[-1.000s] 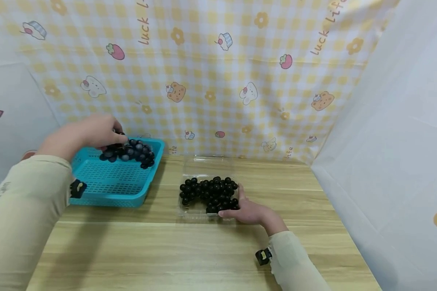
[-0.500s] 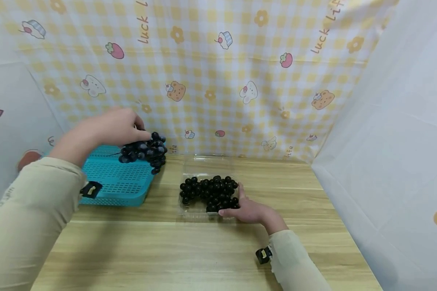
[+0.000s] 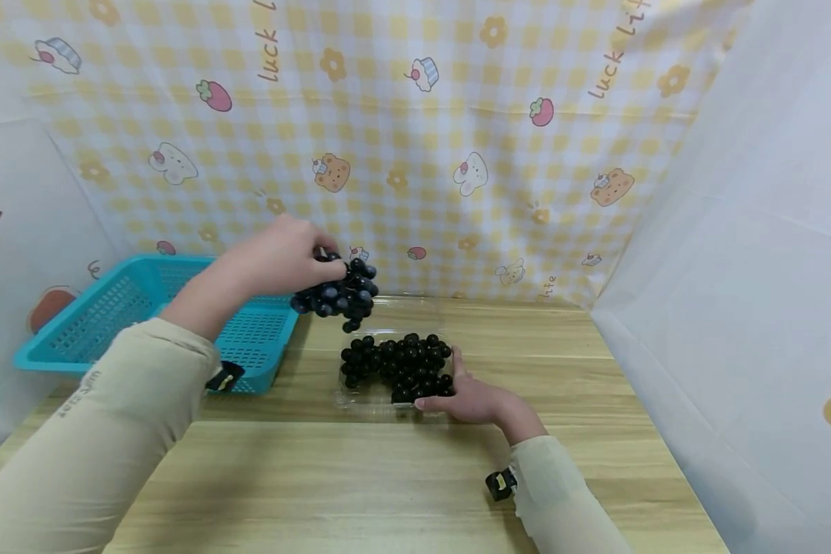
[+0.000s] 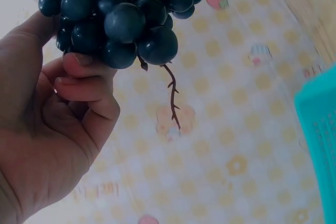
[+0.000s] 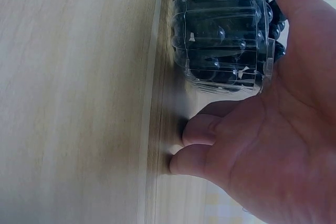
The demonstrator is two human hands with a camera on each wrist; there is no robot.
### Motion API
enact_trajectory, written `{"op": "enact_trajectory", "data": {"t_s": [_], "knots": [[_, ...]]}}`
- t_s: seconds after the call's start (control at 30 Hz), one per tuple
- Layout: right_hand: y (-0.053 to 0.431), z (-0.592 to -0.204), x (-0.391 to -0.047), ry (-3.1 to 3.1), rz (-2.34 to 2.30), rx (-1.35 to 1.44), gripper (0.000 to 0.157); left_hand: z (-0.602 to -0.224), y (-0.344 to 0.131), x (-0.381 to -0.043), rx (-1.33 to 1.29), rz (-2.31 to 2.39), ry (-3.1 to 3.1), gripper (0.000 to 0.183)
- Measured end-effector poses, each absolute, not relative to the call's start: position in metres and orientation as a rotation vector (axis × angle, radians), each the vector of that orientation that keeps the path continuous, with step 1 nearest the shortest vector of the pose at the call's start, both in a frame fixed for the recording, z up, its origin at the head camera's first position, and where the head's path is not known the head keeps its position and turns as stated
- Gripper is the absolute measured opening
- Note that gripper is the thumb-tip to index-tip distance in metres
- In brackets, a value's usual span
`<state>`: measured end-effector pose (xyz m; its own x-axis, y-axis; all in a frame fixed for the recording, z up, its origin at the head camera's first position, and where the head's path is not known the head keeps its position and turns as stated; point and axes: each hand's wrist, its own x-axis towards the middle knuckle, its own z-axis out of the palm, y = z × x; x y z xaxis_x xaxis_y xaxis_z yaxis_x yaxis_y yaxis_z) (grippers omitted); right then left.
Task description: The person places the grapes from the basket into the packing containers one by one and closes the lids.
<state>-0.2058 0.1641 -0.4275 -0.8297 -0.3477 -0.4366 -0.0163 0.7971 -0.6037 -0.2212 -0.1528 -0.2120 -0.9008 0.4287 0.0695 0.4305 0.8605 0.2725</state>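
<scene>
My left hand (image 3: 284, 258) pinches a bunch of dark grapes (image 3: 339, 292) in the air between the blue basket and a clear plastic box (image 3: 370, 408). In the left wrist view a thin bare stem (image 4: 173, 95) dangles below these grapes. The box, its lid standing raised at the back, holds more black grapes (image 3: 415, 362), with a gap at its front left. At the box's front right corner my right hand (image 3: 474, 400) grips it, thumb along the front and a finger up the right side. In the right wrist view the lower fingers (image 5: 189, 158) curl down to the table.
A blue perforated basket (image 3: 55, 354) stands at the left of the wooden table (image 3: 360, 492), partly hidden by my left arm. A yellow checked cloth (image 3: 402, 138) hangs behind, and a white sheet (image 3: 734, 308) borders the right side.
My left hand has carried its grapes rightward from over the basket to near the plastic box, uncovering the basket's left side. My right hand has stayed at the box.
</scene>
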Motion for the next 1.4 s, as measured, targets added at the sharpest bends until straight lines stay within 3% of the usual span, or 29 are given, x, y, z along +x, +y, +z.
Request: {"op": "enact_trajectory", "data": {"t_s": [0.23,0.47,0.6,0.77,1.1,1.4], "knots": [[0.166,-0.426,-0.206,2.446,-0.823,-0.251,0.141,-0.225,-0.112,-0.222,-0.909,-0.527,-2.992,0.023],[0.167,-0.430,-0.209,2.442,-0.860,-0.242,0.140,-0.241,-0.076,-0.218,-1.085,-0.607,-2.969,0.029],[0.166,-0.433,-0.211,2.448,-0.918,-0.324,0.131,-0.258,-0.066,-0.218,-1.131,-0.627,-3.010,0.030],[0.166,-0.434,-0.214,2.447,-0.967,-0.440,0.119,-0.287,-0.069,-0.219,-1.123,-0.629,-3.100,0.031],[0.167,-0.429,-0.209,2.456,-0.880,-0.300,0.138,-0.323,-0.093,-0.220,-1.070,-0.554,-3.201,0.040],[0.164,-0.429,-0.208,2.468,-0.848,-0.234,0.140,-0.349,-0.104,-0.221,-0.997,-0.466,-3.277,0.037]]}}
